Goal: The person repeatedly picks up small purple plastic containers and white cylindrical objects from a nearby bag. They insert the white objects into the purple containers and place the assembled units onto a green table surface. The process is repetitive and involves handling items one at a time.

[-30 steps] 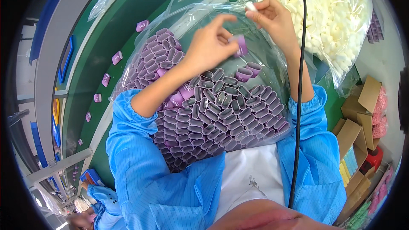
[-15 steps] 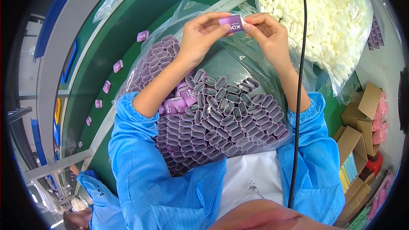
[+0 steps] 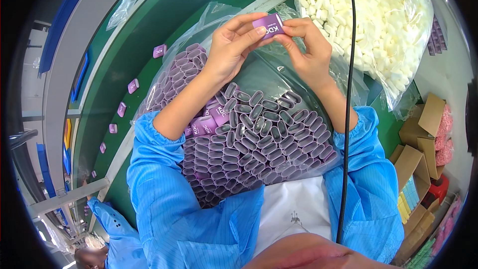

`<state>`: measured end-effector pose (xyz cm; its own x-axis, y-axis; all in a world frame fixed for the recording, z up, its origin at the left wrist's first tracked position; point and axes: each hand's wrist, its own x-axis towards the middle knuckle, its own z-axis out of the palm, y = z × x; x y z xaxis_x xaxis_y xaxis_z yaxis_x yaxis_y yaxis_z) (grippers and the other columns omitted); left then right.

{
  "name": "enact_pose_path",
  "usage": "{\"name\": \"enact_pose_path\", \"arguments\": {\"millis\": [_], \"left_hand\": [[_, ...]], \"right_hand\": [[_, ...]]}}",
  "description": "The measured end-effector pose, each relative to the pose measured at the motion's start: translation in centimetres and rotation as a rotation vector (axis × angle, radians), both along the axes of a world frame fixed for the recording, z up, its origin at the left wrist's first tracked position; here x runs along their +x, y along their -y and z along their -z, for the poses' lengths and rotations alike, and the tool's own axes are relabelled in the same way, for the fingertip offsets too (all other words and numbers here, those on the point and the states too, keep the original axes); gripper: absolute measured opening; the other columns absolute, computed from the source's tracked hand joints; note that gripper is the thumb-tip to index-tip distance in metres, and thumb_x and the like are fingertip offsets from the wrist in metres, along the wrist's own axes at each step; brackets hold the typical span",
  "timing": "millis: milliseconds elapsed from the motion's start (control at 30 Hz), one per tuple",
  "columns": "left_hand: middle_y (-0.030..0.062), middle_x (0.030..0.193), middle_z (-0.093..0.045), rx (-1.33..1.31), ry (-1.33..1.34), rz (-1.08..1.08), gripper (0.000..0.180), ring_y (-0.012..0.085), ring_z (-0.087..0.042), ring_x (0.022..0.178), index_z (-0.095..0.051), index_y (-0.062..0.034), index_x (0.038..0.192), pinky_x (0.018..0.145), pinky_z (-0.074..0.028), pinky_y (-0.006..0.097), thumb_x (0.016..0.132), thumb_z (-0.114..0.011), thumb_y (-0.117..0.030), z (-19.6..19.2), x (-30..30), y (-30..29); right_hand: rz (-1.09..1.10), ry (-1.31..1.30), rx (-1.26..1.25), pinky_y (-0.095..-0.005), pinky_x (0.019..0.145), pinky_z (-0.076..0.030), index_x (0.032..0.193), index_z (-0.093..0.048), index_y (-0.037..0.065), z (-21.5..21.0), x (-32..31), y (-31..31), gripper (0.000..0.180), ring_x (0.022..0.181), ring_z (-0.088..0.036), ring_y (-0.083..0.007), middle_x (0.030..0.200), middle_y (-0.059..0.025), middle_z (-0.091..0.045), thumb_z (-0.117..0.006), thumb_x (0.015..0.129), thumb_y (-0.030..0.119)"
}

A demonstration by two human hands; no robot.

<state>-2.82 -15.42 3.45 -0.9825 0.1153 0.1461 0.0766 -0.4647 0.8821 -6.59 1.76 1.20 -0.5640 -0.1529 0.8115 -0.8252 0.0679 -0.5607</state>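
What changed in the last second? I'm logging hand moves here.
The left hand rose from the bag of purple sleeves to join the right hand; both now pinch one purple sleeve. The bag of white pieces stayed put.

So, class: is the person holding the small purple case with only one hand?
No: both the left hand and the right hand pinch the purple case between their fingertips, above the bag of purple cases.
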Motion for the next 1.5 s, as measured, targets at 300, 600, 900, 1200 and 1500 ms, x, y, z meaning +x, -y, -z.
{"name": "enact_pose_path", "arguments": {"millis": [300,600,900,1200,1500], "left_hand": [[0.0121,0.108,-0.065,-0.592,-0.062,-0.332,0.032,0.0176,-0.065,0.093,-0.062,0.0002,0.118,0.087,-0.051,0.028,0.09,-0.065,-0.015,-1.9,-2.8,4.7],[0.0213,0.101,-0.068,-1.536,0.399,-0.518,0.041,0.0302,-0.066,0.086,-0.069,-0.0041,0.11,0.083,-0.049,0.04,0.076,-0.062,-0.026,5.4,-7.0,23.1],[0.0106,0.097,-0.065,-1.29,-0.511,0.117,0.031,0.023,-0.062,0.086,-0.068,-0.006,0.102,0.079,-0.049,0.034,0.08,-0.072,-0.027,-4.0,0.3,2.5],[0.0118,0.084,-0.066,-1.194,-0.378,0.195,0.035,0.0222,-0.064,0.075,-0.067,0.0,0.097,0.07,-0.051,0.033,0.077,-0.074,-0.027,1.5,5.1,-4.3],[0.0111,0.1,-0.066,-0.378,0.02,-0.227,0.032,0.0158,-0.066,0.083,-0.057,0.0065,0.12,0.078,-0.053,0.027,0.093,-0.059,-0.01,0.0,0.0,-0.4]], "right_hand": [[0.096,0.257,0.063,-0.0293,0.065,-0.051,0.091,-0.065,0.0,-1.0,-2.9,-3.0,0.014,0.069,-0.065,-0.0177,0.081,-0.01,-0.068,-0.07,0.08,0.008],[0.537,0.363,0.793,-0.0411,0.071,-0.052,0.083,-0.07,0.003,0.4,-6.1,-6.6,0.014,0.078,-0.065,-0.0347,0.085,-0.0184,-0.066,-0.067,0.077,0.015],[0.594,0.107,0.95,-0.0429,0.07,-0.05,0.084,-0.067,0.003,2.0,-6.8,-5.4,0.013,0.079,-0.062,-0.0331,0.081,-0.0143,-0.064,-0.062,0.082,0.015],[0.556,0.008,0.854,-0.0417,0.068,-0.049,0.094,-0.061,0.003,2.5,-7.3,-5.4,0.015,0.079,-0.061,-0.0326,0.085,-0.0147,-0.065,-0.063,0.081,0.01],[-0.292,0.545,-0.08,-0.0265,0.077,-0.05,0.11,-0.061,0.0,-1.3,-2.9,-2.7,0.025,0.094,-0.06,-0.014,0.1,-0.0094,-0.064,-0.065,0.087,0.008]]}}
